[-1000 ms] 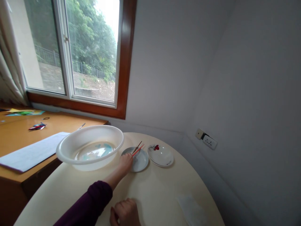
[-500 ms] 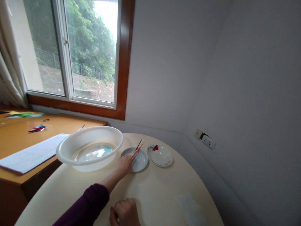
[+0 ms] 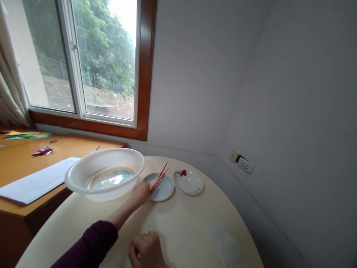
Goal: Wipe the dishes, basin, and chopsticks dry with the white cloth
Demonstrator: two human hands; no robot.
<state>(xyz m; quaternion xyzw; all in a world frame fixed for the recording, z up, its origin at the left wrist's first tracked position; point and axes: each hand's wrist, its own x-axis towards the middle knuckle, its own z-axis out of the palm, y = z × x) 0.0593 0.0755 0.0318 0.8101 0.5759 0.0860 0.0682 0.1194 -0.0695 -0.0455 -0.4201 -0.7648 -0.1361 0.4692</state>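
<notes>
My left hand (image 3: 141, 193), in a purple sleeve, reaches over the left edge of a grey plate (image 3: 164, 189). Its fingers are curled at the near end of an orange-red brush (image 3: 159, 180). Beside that brush, a thinner brush with a dark tip (image 3: 163, 170) slants over the same plate. My right hand (image 3: 146, 248) rests on the round table at the bottom, fingers curled in, with nothing visible in them. Just right of the grey plate are stacked white dishes with a red flower (image 3: 189, 183).
A large translucent basin (image 3: 104, 190) stands on the round table (image 3: 184, 223), left of the plates. A crumpled white tissue (image 3: 225, 245) lies at the right. On the wooden desk (image 3: 75, 142) are a white sheet (image 3: 41, 179), pens (image 3: 42, 151) and coloured paper (image 3: 26, 135).
My left hand has drawn back to the left, and more of the orange-red brush shows. The brushes have hardly moved over the plate. My right hand stays in place.
</notes>
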